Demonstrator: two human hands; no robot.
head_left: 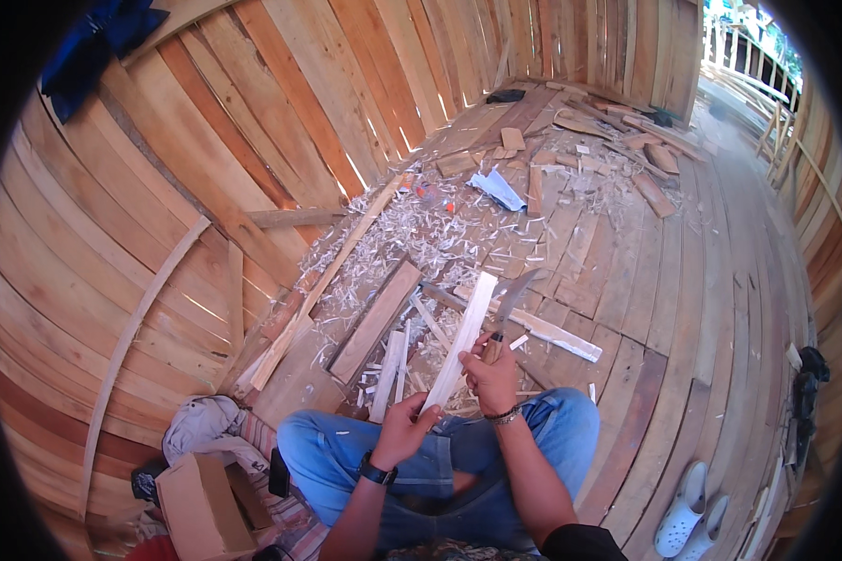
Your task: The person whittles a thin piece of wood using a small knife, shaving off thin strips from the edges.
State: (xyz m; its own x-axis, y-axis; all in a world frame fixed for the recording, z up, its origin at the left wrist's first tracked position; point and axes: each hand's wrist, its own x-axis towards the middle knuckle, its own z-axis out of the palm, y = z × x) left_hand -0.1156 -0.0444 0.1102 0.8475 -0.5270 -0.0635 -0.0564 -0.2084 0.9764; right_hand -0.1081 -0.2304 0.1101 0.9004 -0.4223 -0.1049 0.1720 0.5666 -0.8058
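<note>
A pale strip of wood slants up and away from my lap. Its near end is gripped by my left hand, fingers closed around it. My right hand is wrapped round the wooden handle of a knife with a curved blade. The blade points away from me, just right of the strip's far part; whether it touches the wood I cannot tell. Beyond my knees a darker board lies on the floor, with thin cut strips beside it. Another pale stick lies to the right of the knife.
Wood shavings cover the floor along the plank wall. Board offcuts are heaped farther back. A cardboard box and a grey cloth sit at my left, white clogs at my right. A long pole lies by the wall.
</note>
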